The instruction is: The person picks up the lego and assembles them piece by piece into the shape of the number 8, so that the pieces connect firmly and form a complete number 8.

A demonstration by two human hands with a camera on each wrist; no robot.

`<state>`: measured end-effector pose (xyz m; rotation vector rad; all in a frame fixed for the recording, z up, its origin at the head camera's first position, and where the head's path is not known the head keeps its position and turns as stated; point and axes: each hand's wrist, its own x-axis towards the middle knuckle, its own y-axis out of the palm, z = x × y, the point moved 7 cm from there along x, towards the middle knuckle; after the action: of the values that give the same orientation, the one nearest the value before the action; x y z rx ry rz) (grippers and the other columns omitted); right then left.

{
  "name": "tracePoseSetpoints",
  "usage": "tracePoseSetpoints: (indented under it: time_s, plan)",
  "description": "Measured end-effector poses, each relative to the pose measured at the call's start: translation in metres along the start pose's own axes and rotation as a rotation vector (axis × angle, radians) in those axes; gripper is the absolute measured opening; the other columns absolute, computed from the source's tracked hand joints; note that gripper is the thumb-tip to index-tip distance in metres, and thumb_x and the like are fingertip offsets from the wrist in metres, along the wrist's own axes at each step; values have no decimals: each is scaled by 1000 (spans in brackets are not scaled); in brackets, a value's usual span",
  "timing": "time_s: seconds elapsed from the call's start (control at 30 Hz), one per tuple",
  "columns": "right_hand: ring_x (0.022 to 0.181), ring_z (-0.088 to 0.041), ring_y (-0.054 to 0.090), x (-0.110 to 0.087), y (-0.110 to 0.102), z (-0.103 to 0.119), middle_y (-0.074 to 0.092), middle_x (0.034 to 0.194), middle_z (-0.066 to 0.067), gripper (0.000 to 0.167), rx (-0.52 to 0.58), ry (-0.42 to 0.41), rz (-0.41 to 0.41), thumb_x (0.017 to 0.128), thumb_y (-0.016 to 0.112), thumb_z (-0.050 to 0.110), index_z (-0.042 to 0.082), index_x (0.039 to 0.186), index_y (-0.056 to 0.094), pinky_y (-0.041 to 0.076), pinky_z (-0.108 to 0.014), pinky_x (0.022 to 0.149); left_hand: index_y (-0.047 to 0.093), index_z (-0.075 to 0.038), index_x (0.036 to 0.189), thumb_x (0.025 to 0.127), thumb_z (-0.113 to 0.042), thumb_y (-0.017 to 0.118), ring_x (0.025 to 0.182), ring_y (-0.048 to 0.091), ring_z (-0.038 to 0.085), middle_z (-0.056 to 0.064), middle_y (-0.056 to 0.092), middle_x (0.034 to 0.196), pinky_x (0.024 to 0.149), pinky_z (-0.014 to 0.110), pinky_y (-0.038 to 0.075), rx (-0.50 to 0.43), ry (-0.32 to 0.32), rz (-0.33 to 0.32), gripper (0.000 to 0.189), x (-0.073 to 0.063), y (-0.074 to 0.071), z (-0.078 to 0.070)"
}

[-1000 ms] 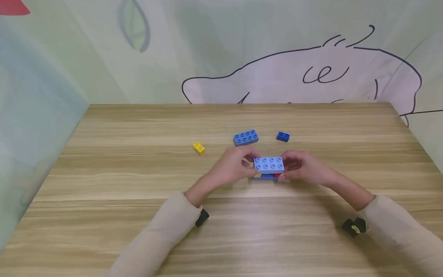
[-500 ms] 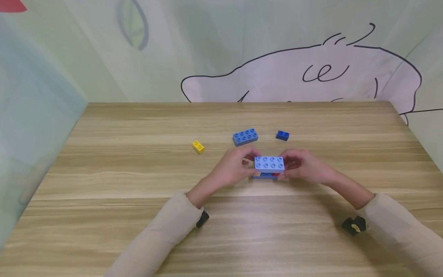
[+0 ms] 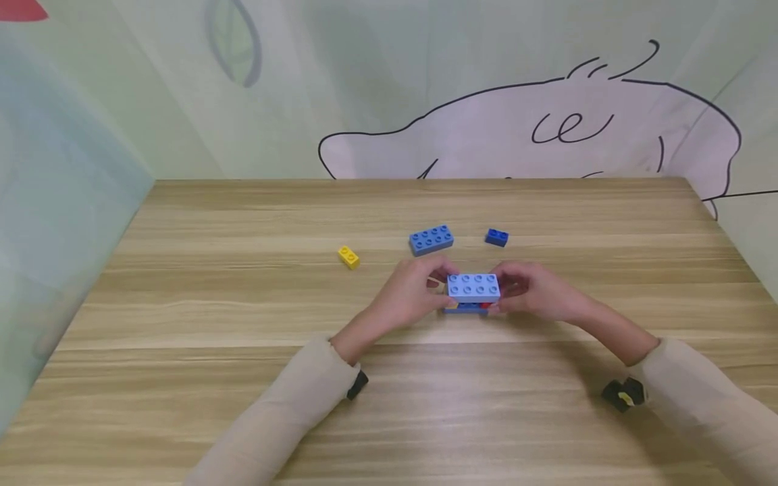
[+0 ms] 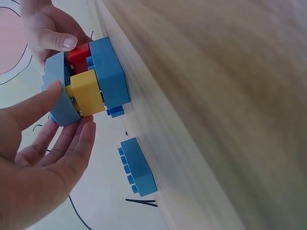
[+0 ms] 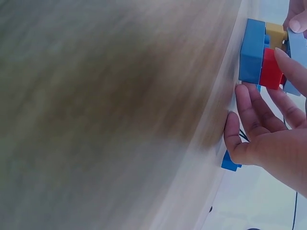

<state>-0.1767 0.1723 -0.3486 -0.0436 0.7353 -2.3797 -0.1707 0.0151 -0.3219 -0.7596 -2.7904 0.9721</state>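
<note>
A light blue eight-stud brick sits over a small yellow brick and a small red brick. Those two stand side by side on a darker blue brick on the table. My left hand pinches the left end of the light blue brick, thumb on the near side and fingers behind. At the other end, my right hand has its thumb against the red brick by the light blue one, its fingers reaching round behind. Yellow studs show in a narrow gap under the light blue brick.
Behind the hands lie a loose blue eight-stud brick and a small dark blue brick. A small yellow brick lies farther left on the wooden table. A printed wall covering rises at the table's back edge.
Both hands keep their hold on the stack with almost no movement. The head view has shifted very slightly.
</note>
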Motion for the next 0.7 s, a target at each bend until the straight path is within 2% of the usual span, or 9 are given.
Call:
tracePoseSetpoints:
  time_s: [0.27, 0.43, 0.7]
  plan:
    - [102, -28, 55, -2, -1, 4, 57, 111, -13, 45, 11, -37, 3, 78, 72, 10, -1, 118, 54, 48, -42, 86, 60, -6, 108, 77, -5, 72, 96, 58, 15, 6, 61, 106, 80, 19, 48, -14, -5, 3, 34, 0, 0, 1]
    - [101, -28, 56, -2, -2, 7, 58, 110, -13, 41, 4, -75, -1, 79, 71, 8, -1, 116, 56, 49, -42, 85, 60, -5, 108, 76, -5, 72, 96, 58, 15, 6, 61, 106, 80, 19, 49, -19, -3, 4, 34, 0, 0, 1]
    - [98, -26, 57, -3, -3, 8, 60, 109, -12, 40, -56, -78, -23, 78, 72, 10, 0, 115, 58, 50, -42, 84, 59, -6, 109, 77, -6, 73, 98, 58, 16, 5, 61, 107, 84, 21, 47, 0, 3, 9, 35, 0, 1, 1]
